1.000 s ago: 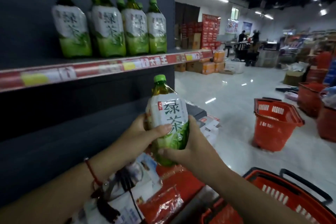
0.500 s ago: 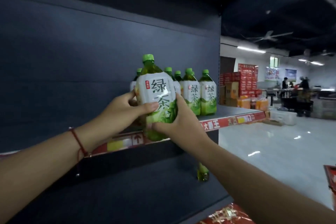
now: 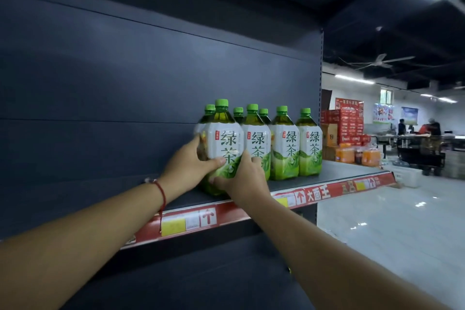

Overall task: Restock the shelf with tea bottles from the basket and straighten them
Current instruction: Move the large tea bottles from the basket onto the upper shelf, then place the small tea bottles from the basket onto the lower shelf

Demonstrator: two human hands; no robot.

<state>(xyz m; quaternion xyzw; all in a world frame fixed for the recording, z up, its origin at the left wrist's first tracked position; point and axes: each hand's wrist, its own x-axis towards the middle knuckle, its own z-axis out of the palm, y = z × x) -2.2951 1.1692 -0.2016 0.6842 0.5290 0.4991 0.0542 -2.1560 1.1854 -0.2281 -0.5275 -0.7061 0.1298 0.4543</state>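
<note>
On the shelf (image 3: 327, 178), the green tea bottle (image 3: 227, 148) sits clamped in a two-handed grip, left hand (image 3: 187, 165) and right hand (image 3: 245, 175). Just right of the grip, the neighbouring bottles (image 3: 284, 143) could topple if nudged.

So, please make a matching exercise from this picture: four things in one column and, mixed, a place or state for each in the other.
Things
1. held bottle
2. rightmost bottle
3. left hand
4. right hand

Places or states
A. grips the held bottle's right side, low down
B. left end of the front row, between both hands
C. grips the held bottle's left side, thumb across the label
D. stands free at the row's right end

Pairs: 1-B, 2-D, 3-C, 4-A
</note>
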